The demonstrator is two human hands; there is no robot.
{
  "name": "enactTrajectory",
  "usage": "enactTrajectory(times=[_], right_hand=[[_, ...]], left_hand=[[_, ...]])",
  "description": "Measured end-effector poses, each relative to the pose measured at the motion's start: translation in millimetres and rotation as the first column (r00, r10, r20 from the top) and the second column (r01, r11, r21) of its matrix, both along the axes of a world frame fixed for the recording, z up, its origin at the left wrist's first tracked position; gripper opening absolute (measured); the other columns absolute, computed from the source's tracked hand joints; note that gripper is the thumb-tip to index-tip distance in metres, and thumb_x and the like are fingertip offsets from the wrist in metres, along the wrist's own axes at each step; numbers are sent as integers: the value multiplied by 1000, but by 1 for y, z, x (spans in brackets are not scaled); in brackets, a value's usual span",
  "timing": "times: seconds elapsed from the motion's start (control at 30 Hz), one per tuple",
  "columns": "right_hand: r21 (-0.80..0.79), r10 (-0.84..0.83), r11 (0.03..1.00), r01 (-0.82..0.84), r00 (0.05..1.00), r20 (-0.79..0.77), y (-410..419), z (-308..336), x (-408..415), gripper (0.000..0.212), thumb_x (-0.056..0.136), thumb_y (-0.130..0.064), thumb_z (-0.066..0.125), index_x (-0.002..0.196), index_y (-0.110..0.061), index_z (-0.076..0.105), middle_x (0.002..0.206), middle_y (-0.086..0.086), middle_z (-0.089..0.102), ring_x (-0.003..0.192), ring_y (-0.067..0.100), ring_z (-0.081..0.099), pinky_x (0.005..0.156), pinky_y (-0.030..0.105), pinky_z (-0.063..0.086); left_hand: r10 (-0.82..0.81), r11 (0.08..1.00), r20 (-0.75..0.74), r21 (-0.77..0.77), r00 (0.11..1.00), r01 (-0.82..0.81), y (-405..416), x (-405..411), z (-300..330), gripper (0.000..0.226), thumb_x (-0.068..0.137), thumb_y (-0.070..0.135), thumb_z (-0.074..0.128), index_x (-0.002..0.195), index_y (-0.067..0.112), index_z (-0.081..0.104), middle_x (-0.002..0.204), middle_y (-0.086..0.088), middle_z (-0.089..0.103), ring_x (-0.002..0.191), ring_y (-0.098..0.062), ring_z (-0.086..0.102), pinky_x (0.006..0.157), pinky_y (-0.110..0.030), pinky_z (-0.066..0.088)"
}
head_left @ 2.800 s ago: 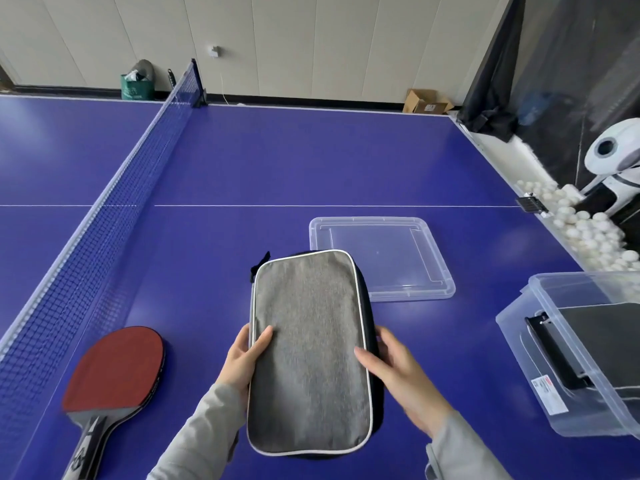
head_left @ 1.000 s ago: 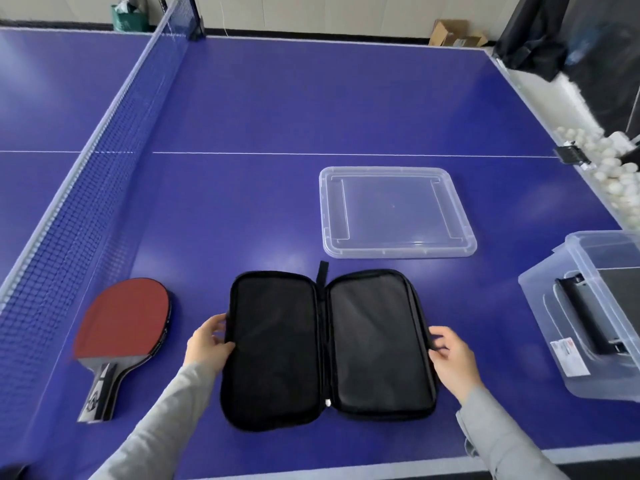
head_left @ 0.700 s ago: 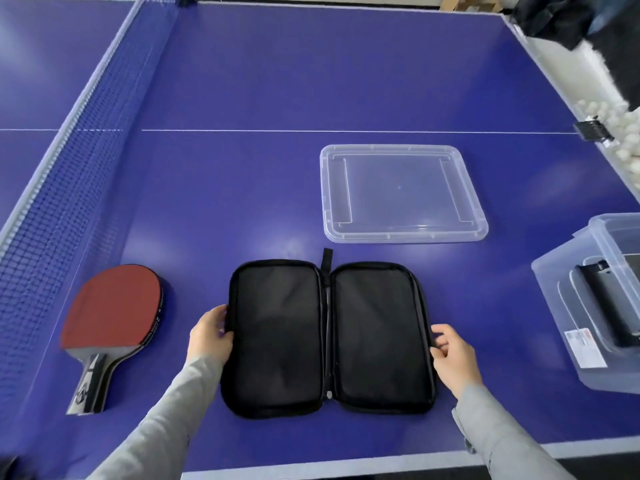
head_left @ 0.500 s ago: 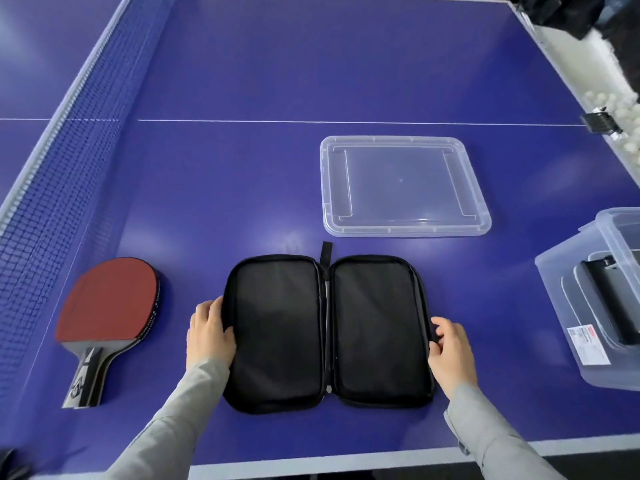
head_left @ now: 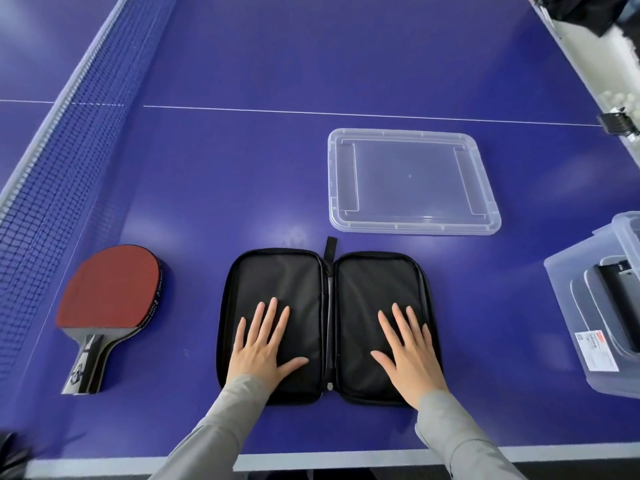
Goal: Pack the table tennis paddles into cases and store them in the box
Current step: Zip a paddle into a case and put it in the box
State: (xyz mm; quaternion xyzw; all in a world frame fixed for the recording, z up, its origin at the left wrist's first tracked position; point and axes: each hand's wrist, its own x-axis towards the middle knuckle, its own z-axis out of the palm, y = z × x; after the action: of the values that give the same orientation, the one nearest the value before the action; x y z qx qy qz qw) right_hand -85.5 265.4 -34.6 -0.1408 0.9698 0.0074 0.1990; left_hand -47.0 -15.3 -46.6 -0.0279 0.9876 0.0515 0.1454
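A black paddle case [head_left: 327, 289] lies unzipped and spread flat near the table's front edge, lining up. My left hand [head_left: 263, 344] rests flat on its left half, fingers spread. My right hand [head_left: 408, 348] lies flat on the right half the same way. Neither hand holds anything. A red-faced paddle [head_left: 110, 299] lies to the left of the case, handle toward me. At the right edge stands a clear plastic box [head_left: 588, 327] with a dark-edged case inside.
The box's clear lid [head_left: 412, 181] lies upside down behind the case. The blue net [head_left: 65, 140] runs along the left. The table's white front edge [head_left: 346, 459] is close to me. A clamp and white balls [head_left: 623, 112] sit past the right side.
The grey case was opened and laid flat. Since half a second ago my hands have moved from its outer edges onto the two inner panels, palms down.
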Motion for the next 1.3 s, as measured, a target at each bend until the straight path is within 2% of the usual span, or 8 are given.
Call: enactTrajectory(times=[0.23, 0.47, 0.67, 0.73, 0.83, 0.97, 1.13, 1.3], right_hand=[[-35, -18, 999, 19, 999, 26, 0, 10, -1, 77, 87, -65, -14, 149, -27, 10, 159, 5, 11, 146, 32, 15, 114, 50, 28], [-16, -19, 1000, 19, 999, 38, -2, 5, 1, 73, 79, -69, -9, 141, -35, -24, 158, -2, -19, 148, 24, -12, 121, 45, 8], [44, -116, 992, 115, 993, 31, -5, 11, 3, 99, 53, -73, -44, 139, -27, -31, 161, 2, -12, 148, 20, -9, 120, 42, 8], [66, -135, 989, 132, 990, 34, -7, 13, 2, 104, 50, -73, -45, 141, -25, -30, 161, 2, -12, 148, 19, -9, 120, 41, 8], [88, -145, 986, 141, 989, 38, -9, 17, 2, 93, 62, -76, -30, 141, -26, -31, 161, 0, -13, 148, 18, -10, 120, 40, 9], [129, -139, 983, 131, 989, 58, -16, 23, 1, 79, 90, -67, 16, 141, -27, -29, 161, 0, -13, 148, 17, -11, 120, 41, 9], [156, -149, 978, 138, 987, 60, -20, 30, -5, 78, 94, -63, 24, 149, -25, -15, 161, -1, -11, 148, 17, -10, 120, 40, 10], [159, -177, 973, 165, 982, 64, -24, 36, -10, 76, 94, -61, 25, 150, -25, -12, 161, -1, -10, 148, 16, -10, 120, 39, 11]], left_hand=[[-55, 999, 0, -3, 999, 55, -4, -1, 3, 91, 73, 80, 19, 148, 28, 19, 157, 1, 19, 144, -22, 16, 115, -43, 9], [-57, 998, 71, 2, 996, 58, -7, -3, -1, 89, 73, 82, 6, 138, 36, -33, 149, 9, -37, 138, -17, -32, 115, -40, -14], [99, 991, -100, 95, 990, -89, -33, 6, 38, 77, 81, 56, 62, 144, 20, 39, 152, -3, 34, 139, -24, 34, 113, -44, 25], [197, 979, -182, 92, 963, -183, -59, 18, 48, 65, 91, 58, 42, 139, 14, 47, 146, -7, 43, 134, -27, 42, 110, -45, 32], [385, 923, -235, 123, 893, -365, -105, 37, 59, 86, 91, 65, 9, 133, 4, 53, 141, -15, 49, 128, -33, 50, 102, -50, 40], [630, 774, -302, 166, 715, -611, -163, 58, 53, 73, 81, 32, 72, 140, 2, 42, 149, -16, 38, 134, -36, 40, 105, -54, 33], [822, 569, -159, 236, 547, -788, -200, 73, 44, 81, 72, 29, 80, 138, 2, 41, 138, -21, 45, 127, -40, 40, 97, -56, 36], [858, 505, -69, 295, 509, -811, -211, 73, 26, 55, 71, 25, 80, 116, 2, 56, 112, -20, 56, 112, -39, 45, 85, -52, 43]])
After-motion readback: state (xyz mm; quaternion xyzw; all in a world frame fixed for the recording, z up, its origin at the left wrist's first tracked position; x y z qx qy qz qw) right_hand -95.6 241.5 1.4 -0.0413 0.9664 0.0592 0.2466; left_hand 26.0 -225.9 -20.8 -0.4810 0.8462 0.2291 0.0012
